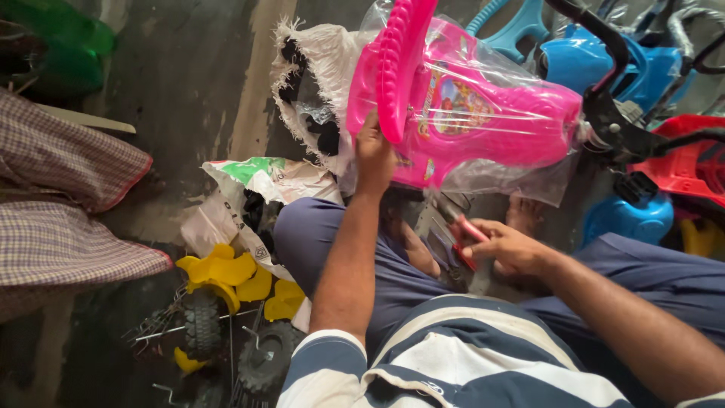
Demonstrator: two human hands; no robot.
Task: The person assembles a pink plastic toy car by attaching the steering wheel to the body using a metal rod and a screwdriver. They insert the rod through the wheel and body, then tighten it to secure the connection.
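The pink plastic toy body (468, 113), wrapped in slippery clear film, stands above the knees; likely light and stiff, best gripped by its rim. The left hand (374, 155) clasps its edge; the right hand (507, 248) is closed around red-handled pliers (462, 230).

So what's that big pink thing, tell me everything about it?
The pink toy car body is glossy moulded plastic wrapped in a clear plastic bag. It has a tall curved backrest, a colourful picture sticker on the seat, and a long rounded front. It lies tilted on its side above the person's lap. The left hand grips it near the backrest; black handlebars sit against its front end.
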